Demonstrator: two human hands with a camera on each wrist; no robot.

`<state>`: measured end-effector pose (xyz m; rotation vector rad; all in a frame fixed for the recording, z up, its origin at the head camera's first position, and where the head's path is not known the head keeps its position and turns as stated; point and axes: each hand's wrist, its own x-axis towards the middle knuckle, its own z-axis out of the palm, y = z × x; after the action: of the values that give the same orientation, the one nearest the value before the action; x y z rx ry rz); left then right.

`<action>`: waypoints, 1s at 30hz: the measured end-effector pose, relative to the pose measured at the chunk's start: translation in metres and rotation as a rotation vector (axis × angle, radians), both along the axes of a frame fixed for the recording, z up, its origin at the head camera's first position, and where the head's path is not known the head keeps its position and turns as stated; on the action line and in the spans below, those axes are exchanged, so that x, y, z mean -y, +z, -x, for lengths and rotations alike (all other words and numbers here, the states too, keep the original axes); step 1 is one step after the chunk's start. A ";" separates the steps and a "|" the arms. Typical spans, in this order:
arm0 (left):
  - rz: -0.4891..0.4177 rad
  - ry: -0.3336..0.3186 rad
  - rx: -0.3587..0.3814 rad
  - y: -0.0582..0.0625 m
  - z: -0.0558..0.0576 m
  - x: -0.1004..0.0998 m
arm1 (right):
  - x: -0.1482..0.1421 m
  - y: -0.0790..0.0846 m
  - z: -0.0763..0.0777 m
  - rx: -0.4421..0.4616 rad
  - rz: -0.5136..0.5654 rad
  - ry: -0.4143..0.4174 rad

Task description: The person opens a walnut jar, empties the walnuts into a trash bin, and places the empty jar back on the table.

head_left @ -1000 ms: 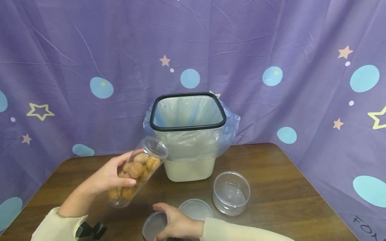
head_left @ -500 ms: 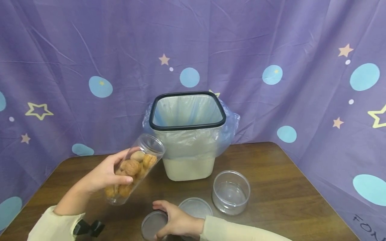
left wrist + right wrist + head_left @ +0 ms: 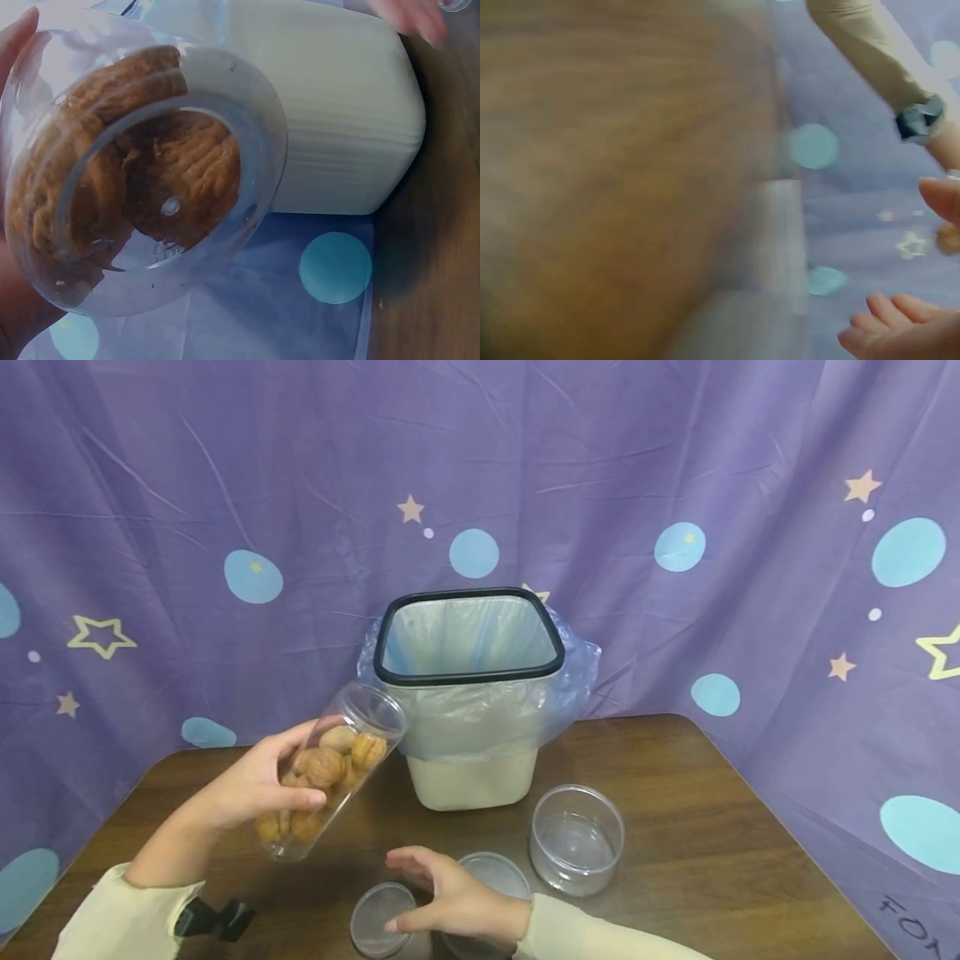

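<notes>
My left hand (image 3: 258, 785) grips a clear plastic jar (image 3: 367, 706) tilted with its open mouth up and to the right. Inside are several walnuts (image 3: 325, 768). In the left wrist view, the round base of the jar (image 3: 161, 289) fills much of the picture, with walnuts (image 3: 187, 172) behind it. My right hand (image 3: 461, 897) hovers low over the table, fingers extended and thumb apart. Just left of it is a round clear lid or jar top (image 3: 377, 922); the thumb tip overlaps its edge, contact unclear. Another round translucent lid (image 3: 497, 875) lies partly behind this hand.
Behind stands a cream bin (image 3: 472, 781) with a black rim (image 3: 468, 678) and a clear bluish bag liner (image 3: 577, 672). A short clear plastic tub (image 3: 576, 852) sits right of my right hand on the wooden table (image 3: 675, 827). A patterned purple curtain (image 3: 585, 468) hangs behind.
My right hand has risen off the round clear lid or jar top and shifted slightly right, its fingers spreading away. My left hand with the walnut jar has drifted slightly left and up.
</notes>
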<state>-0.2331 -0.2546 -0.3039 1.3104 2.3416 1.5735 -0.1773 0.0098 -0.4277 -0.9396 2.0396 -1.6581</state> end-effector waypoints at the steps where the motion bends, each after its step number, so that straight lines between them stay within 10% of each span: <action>1: 0.000 -0.001 0.000 0.002 -0.001 0.000 | -0.002 0.005 0.001 -0.025 0.005 0.002; 13: 0.038 0.064 -0.040 0.027 -0.002 0.001 | -0.041 0.092 0.007 -0.155 0.103 -0.027; 30: 0.063 0.147 -0.026 0.054 0.009 0.004 | -0.090 0.154 0.023 -0.283 0.195 -0.196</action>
<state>-0.2416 -0.2590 -0.2500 1.1783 2.5344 1.5125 -0.2004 0.1000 -0.2735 -1.1268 2.2440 -1.9521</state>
